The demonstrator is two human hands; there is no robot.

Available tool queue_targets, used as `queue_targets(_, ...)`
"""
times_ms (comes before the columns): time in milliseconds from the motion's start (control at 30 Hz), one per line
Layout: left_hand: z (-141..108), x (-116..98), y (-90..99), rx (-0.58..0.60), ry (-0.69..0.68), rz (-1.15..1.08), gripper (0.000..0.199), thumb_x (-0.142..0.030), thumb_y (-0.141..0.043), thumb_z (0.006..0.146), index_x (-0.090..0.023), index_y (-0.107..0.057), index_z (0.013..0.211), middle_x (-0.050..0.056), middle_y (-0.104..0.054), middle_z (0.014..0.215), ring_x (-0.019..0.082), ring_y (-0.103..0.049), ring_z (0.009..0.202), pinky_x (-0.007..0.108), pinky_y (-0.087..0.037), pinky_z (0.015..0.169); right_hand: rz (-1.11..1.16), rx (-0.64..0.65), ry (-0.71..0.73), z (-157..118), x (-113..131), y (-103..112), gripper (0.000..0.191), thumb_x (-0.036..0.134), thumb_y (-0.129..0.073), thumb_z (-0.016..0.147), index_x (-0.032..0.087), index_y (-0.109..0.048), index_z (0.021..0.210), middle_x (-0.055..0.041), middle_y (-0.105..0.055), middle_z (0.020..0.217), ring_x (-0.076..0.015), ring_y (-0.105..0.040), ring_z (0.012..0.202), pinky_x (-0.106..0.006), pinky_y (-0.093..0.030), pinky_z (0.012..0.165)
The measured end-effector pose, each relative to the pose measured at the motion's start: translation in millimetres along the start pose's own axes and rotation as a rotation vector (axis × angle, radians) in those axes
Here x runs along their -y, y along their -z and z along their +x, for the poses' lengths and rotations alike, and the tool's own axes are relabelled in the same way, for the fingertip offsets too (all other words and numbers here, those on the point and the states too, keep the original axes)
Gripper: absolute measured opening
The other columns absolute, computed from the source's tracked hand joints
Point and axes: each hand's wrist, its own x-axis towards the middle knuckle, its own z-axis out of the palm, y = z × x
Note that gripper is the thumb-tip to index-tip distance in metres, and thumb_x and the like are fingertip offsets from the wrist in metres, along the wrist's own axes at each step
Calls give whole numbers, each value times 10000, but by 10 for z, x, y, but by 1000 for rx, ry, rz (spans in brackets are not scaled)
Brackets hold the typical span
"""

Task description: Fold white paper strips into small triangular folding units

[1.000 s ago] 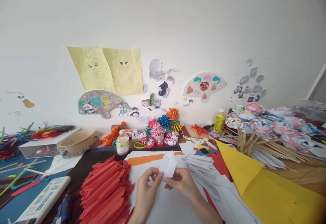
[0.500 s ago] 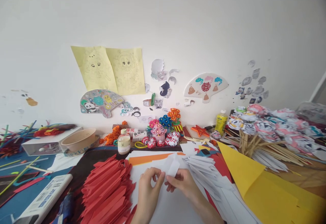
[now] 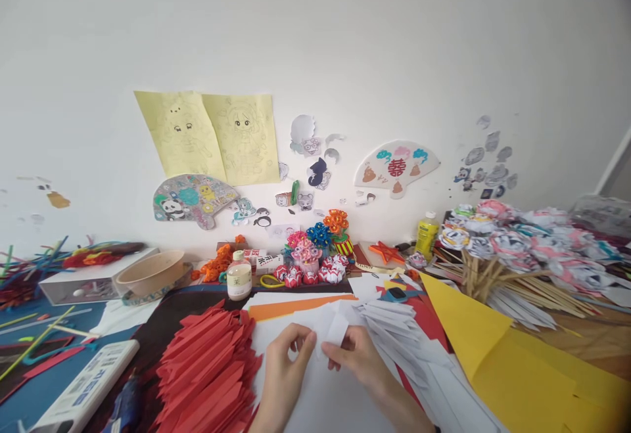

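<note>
Above a stack of white sheets [image 3: 328, 397], a small piece of folded white paper [image 3: 338, 328] is in my hands. My right hand [image 3: 355, 355] pinches its lower right part between thumb and fingers. My left hand [image 3: 290, 362] has thumb and index pressed together at its left edge; white on white makes that edge hard to trace. Left of my hands lies a pile of folded red paper strips [image 3: 207, 370]. To the right, folded white paper strips [image 3: 397, 328] lie in a fanned heap.
Yellow paper [image 3: 522, 380] covers the right side. Behind stand a glue bottle [image 3: 239, 276], a yellow bottle [image 3: 426, 236] and crafted flowers [image 3: 305, 249]. A glue gun [image 3: 127, 401] and white power strip [image 3: 86, 384] lie left. Paper roses [image 3: 513, 242] fill the back right.
My left fingertips have shifted slightly left, widening the gap to my right hand. My right hand keeps its pinch on the folded paper. The view has moved very slightly.
</note>
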Motion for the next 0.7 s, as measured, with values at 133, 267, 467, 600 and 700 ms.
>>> queue_targets(133, 5, 16, -12, 44, 37, -34, 369, -465, -475, 860, -164, -573, 669, 3, -544, 610, 142, -455, 601, 224, -361, 573, -4, -11, 0, 2, 36, 2, 337, 432, -704, 706, 97, -663, 702, -25, -587, 529, -122, -530, 494, -228, -412, 502)
queue_targets(267, 8, 28, -49, 178, 89, -92, 395, -493, -449, 866, -164, -553, 674, -7, -538, 592, 119, -433, 534, 207, -326, 519, -9, -58, 29, 16, 78, 23, 365, 465, -706, 685, 109, -633, 652, -7, -546, 515, -106, -485, 467, -225, -393, 476)
queue_targets(467, -38, -1, -86, 198, 18, -80, 367, -444, -456, 876, -170, -509, 638, -21, -486, 586, 116, -416, 562, 199, -334, 547, 0, -91, 30, 25, 57, 33, 363, 454, -715, 673, 109, -606, 641, -5, -532, 512, -107, -479, 461, -223, -370, 458)
queue_targets(600, -48, -29, -87, 168, 3, -34, 359, -416, -448, 883, -174, -485, 621, -33, -441, 570, 113, -385, 555, 196, -318, 535, 4, -102, 26, 27, 51, 29, 367, 459, -711, 679, 112, -600, 635, -4, -533, 514, -106, -480, 461, -221, -373, 455)
queue_targets(700, -39, -50, -82, 160, 24, -35, 341, -408, -438, 889, -174, -525, 656, -22, -489, 596, 118, -414, 566, 195, -334, 540, 10, -102, 41, 21, 61, 23, 364, 464, -706, 691, 114, -613, 655, 5, -526, 503, -102, -475, 458, -222, -389, 464)
